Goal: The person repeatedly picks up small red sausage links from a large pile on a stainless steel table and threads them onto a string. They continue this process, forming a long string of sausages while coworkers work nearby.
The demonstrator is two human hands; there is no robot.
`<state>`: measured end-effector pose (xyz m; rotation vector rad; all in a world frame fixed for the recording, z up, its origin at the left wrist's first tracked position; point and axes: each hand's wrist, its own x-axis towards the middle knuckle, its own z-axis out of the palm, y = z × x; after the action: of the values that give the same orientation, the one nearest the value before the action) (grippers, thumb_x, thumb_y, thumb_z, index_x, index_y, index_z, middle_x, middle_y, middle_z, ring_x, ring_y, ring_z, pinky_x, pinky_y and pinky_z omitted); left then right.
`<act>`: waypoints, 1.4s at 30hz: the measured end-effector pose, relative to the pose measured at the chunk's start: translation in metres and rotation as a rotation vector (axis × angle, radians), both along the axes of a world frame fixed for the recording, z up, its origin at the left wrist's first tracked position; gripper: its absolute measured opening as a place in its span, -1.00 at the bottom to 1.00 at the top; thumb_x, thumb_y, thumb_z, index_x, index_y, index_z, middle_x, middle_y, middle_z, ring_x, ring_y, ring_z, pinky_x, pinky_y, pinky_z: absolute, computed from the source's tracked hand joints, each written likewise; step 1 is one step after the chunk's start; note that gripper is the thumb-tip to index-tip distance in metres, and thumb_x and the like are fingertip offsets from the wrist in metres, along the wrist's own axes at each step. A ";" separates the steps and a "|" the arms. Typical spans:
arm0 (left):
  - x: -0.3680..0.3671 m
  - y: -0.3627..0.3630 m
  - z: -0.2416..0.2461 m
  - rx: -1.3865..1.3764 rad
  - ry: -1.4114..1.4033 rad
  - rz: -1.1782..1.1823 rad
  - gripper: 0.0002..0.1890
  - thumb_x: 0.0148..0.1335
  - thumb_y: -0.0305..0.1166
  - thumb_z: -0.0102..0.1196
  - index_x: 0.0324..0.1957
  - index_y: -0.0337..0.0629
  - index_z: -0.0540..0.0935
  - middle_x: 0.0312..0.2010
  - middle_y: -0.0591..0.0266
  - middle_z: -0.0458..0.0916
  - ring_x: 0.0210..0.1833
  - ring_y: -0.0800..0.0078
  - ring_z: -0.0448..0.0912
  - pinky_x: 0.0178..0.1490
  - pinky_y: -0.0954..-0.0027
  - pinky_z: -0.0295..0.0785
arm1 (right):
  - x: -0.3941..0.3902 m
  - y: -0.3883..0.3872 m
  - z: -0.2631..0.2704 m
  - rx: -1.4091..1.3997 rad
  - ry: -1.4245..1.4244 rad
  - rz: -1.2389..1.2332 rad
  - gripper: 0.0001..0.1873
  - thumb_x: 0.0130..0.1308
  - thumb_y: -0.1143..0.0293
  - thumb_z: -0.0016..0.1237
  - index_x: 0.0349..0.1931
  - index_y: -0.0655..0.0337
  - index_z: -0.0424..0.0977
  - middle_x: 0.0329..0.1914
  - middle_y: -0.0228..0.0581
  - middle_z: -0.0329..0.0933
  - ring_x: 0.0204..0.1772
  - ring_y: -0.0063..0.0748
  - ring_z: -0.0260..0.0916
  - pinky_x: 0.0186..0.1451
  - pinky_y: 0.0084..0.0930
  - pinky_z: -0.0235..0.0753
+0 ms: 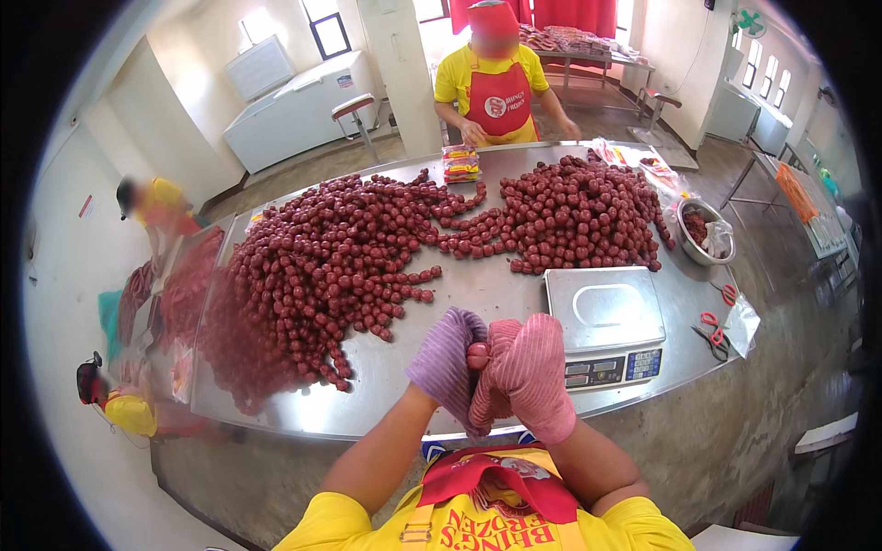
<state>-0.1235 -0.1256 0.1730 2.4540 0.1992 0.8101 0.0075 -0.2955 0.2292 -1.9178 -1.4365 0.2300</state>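
Note:
My left hand [448, 361], in a purple ribbed knit glove, and my right hand [530, 372], in a pinkish-red one, meet over the near edge of the steel table [386, 372]. Between them shows a round dark-red sausage link [478, 355], gripped from both sides. My fingers hide whatever else they may hold. To the left spreads a large heap of linked round sausages [331, 255]. A second heap of sausages [579, 213] lies ahead on the right, and strands run between the two. Close to my right hand stands a digital weighing scale [606, 310] with a bare steel platter.
Red-handled scissors [716, 330] and a plastic bag [743, 324] lie at the right edge. Behind them sits a steel bowl [723, 255] with meat and plastic. Packed sausages [460, 164] are stacked near a co-worker [493, 82] opposite. Other people [162, 206] work at the left.

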 end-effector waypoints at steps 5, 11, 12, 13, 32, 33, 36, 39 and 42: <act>0.003 -0.018 -0.009 0.138 0.084 0.189 -0.50 0.40 -0.04 0.60 0.26 -0.05 0.93 -0.01 -0.04 0.84 0.09 -0.22 0.85 0.20 -0.16 0.74 | -0.005 0.010 -0.028 0.185 -0.207 -0.225 -0.71 0.11 0.43 0.69 -0.40 0.22 0.72 -0.34 -0.07 0.81 -0.21 -0.04 0.94 -0.15 -0.14 0.82; -0.027 -0.021 -0.032 0.116 0.189 -0.079 -0.30 0.21 0.08 0.72 0.37 0.06 0.97 0.26 -0.06 0.99 0.16 -0.23 0.93 0.22 -0.15 0.83 | -0.026 -0.016 -0.008 0.372 0.963 -0.073 -0.71 0.61 0.32 0.49 -0.09 0.25 0.60 -0.25 -0.26 0.66 -0.20 -0.12 0.74 0.21 0.14 0.85; -0.032 -0.020 -0.033 0.098 0.404 -0.087 -0.28 0.20 0.08 0.72 0.39 0.07 0.97 0.28 -0.07 0.99 0.17 -0.22 0.94 0.22 -0.13 0.85 | -0.028 -0.018 -0.006 0.460 1.185 -0.071 -0.73 0.74 0.31 0.43 -0.07 0.27 0.62 -0.24 -0.26 0.67 -0.19 -0.15 0.73 0.20 0.14 0.86; -0.038 -0.018 -0.037 0.085 0.415 -0.143 -0.32 0.25 0.02 0.71 0.39 0.05 0.97 0.29 -0.07 0.99 0.16 -0.21 0.94 0.24 -0.13 0.86 | -0.033 -0.017 -0.003 0.600 1.574 -0.080 -0.73 0.83 0.30 0.39 -0.06 0.29 0.66 -0.22 -0.25 0.71 -0.14 -0.18 0.73 0.17 0.04 0.85; -0.007 0.019 0.013 0.518 0.813 -0.550 -0.51 0.68 -0.16 0.42 0.51 -0.12 0.84 0.20 -0.10 0.97 0.34 -0.28 0.93 0.57 -0.28 0.73 | 0.009 -0.012 0.012 0.068 0.854 0.367 -0.62 0.07 0.64 0.64 -0.10 0.12 0.88 -0.25 -0.39 0.76 -0.19 -0.36 0.67 -0.12 -0.26 0.69; -0.011 0.022 0.020 0.495 0.897 -0.643 -0.50 0.64 -0.15 0.44 0.47 -0.13 0.84 0.14 -0.07 0.96 0.29 -0.26 0.94 0.53 -0.25 0.75 | 0.009 -0.018 0.011 0.018 0.957 0.392 -0.58 0.04 0.70 0.66 -0.08 0.13 0.91 -0.24 -0.40 0.79 -0.19 -0.39 0.69 -0.13 -0.28 0.70; -0.042 0.057 -0.030 0.166 0.632 -0.904 -0.44 0.41 -0.04 0.56 0.33 -0.12 0.88 0.00 0.03 0.91 0.14 -0.21 0.94 0.41 -0.12 0.79 | 0.027 -0.054 -0.069 -0.281 1.404 0.339 -0.79 0.41 0.51 0.58 0.02 0.15 0.95 -0.23 -0.45 0.77 -0.19 -0.51 0.69 -0.21 -0.38 0.65; -0.031 0.037 0.016 0.443 0.980 -0.925 -0.55 0.37 -0.09 0.59 0.16 -0.14 0.92 -0.10 -0.05 0.89 -0.01 -0.26 0.95 0.18 -0.13 0.85 | 0.047 -0.084 -0.100 -0.508 1.827 0.235 -0.93 0.70 0.39 0.49 -0.03 0.16 0.91 -0.23 -0.49 0.79 -0.17 -0.61 0.68 -0.22 -0.44 0.62; -0.026 0.061 0.034 0.411 1.170 -1.002 -0.61 0.32 -0.10 0.64 0.05 -0.11 0.95 -0.15 -0.07 0.93 -0.02 -0.25 0.96 0.04 -0.23 0.85 | 0.062 -0.114 -0.061 -0.565 1.868 0.064 -0.74 0.79 0.39 0.40 -0.24 0.18 0.78 -0.20 -0.45 0.85 -0.12 -0.63 0.67 -0.15 -0.43 0.65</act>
<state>-0.1498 -0.0647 0.2066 2.5683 -0.7930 -1.1017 0.0696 -0.4092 0.1684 -1.0243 -0.0646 1.9245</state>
